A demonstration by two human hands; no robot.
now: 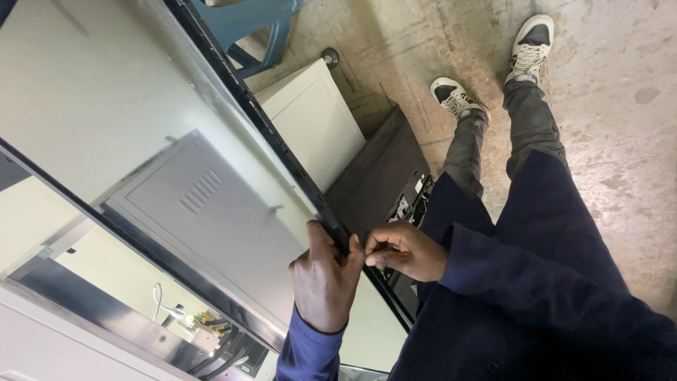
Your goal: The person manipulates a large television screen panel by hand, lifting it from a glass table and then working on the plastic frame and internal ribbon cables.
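The person's left hand (pixel 324 282) holds the black edge strip (pixel 282 148) of a big flat panel (pixel 92 85). The thumb sits on the near face and the fingers curl over the edge, so this grip is pressed together on the strip. The right hand (pixel 405 250) is just beside it, on the other side of the strip. Its fingertips (pixel 374 257) are pinched tight, right at the strip, and touch the left fingers. I cannot tell if something tiny is between them.

The strip runs up and away from the 2 grips, toward the top of the view. The pale panel face spreads out on the left-hand side of the grips. A gray metal cover (pixel 204 212) with small slots sits on that face, close to the left grip. Below that grip, black cables (pixel 226 349) and a small plug part hang by a silver rail.

Past the right grip, on the concrete floor (pixel 620 106), lie a white box (pixel 317 123) and a dark flat case (pixel 381 176). Farther off are 2 shoes (pixel 458 99) and a blue chair (pixel 247 28). Both sleeves are dark blue.
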